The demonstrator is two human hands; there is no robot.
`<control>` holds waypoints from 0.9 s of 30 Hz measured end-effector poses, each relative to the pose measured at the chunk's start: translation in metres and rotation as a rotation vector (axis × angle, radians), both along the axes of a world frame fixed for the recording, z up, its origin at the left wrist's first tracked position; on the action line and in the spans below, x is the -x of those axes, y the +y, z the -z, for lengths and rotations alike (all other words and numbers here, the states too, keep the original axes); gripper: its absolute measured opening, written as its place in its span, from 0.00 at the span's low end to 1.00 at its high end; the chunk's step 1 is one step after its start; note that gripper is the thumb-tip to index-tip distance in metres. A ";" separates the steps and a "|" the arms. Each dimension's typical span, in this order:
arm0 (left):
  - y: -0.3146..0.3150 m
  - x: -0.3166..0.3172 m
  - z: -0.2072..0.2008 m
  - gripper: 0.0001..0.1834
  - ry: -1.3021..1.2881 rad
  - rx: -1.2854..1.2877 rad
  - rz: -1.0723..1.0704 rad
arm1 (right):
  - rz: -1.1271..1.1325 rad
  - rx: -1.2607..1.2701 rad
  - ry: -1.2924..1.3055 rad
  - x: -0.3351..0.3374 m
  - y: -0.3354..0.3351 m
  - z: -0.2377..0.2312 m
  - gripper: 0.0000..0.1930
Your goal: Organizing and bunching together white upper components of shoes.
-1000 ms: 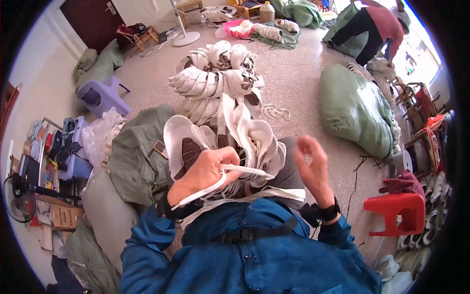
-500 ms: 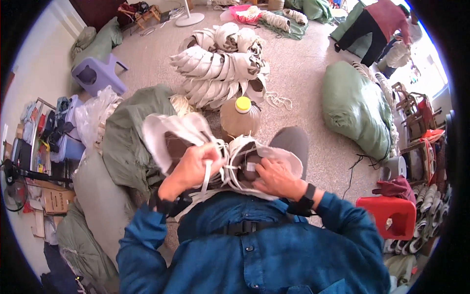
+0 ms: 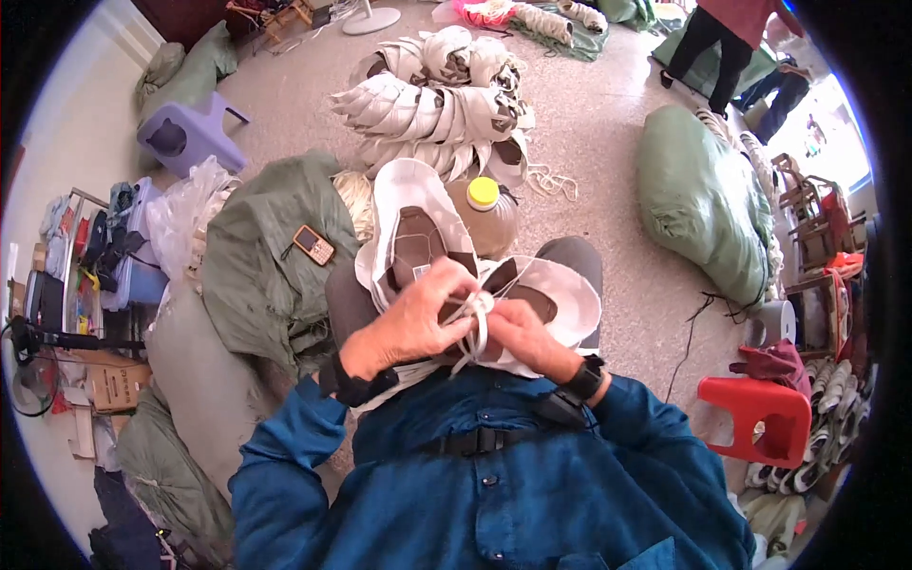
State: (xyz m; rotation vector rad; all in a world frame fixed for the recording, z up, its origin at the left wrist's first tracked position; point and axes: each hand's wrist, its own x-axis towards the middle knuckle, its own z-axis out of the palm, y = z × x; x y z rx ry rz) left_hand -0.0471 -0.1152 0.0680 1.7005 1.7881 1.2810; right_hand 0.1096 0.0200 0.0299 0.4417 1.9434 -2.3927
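Note:
Two white shoe uppers with brown linings lie on my lap, a left upper [image 3: 386,214] pointing away from me and a right upper [image 3: 578,302] turned to the right. Between them is a white shoelace [image 3: 481,332], looped and partly hidden by my fingers. My left hand [image 3: 413,321] is closed in a pinch on the lace. Close beside it, my right hand [image 3: 528,337] also pinches the lace, its fingertips nearly meeting the left ones. A thin thread crosses the opening of the left upper.
Just beyond my knees stands a brown jug [image 3: 494,228] with a yellow cap. Behind it rises a pile of strung shoe uppers [image 3: 432,114]. A phone [image 3: 313,245] rests on a green sack [image 3: 252,275] at left. Rightward are a green bundle [image 3: 703,204], a red stool [image 3: 760,404] and another person [image 3: 727,43].
Both hands have come together over the lace; my right hand has left the inside of the right upper. The left upper has swung rightward and upright, uncovering the phone.

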 end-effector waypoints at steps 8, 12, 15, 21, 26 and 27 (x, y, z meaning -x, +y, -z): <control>-0.053 -0.024 0.022 0.18 0.644 0.577 -0.163 | -0.250 -0.425 -0.009 -0.021 0.051 -0.100 0.12; -0.044 -0.022 0.094 0.20 0.495 0.593 -0.138 | -0.361 -0.443 0.068 -0.013 0.030 -0.068 0.11; -0.022 -0.005 0.085 0.23 0.392 0.674 -0.093 | -0.101 -0.267 -0.035 -0.035 0.041 -0.052 0.12; -0.010 -0.004 0.056 0.29 0.356 0.645 -0.100 | -0.013 -0.517 0.042 -0.032 0.033 -0.032 0.10; 0.007 -0.030 0.014 0.20 0.188 0.033 -0.232 | 0.078 -0.234 0.062 -0.030 0.029 -0.018 0.06; 0.009 -0.038 0.006 0.17 -0.006 0.089 -0.208 | 0.064 -0.253 0.120 -0.025 0.028 -0.016 0.08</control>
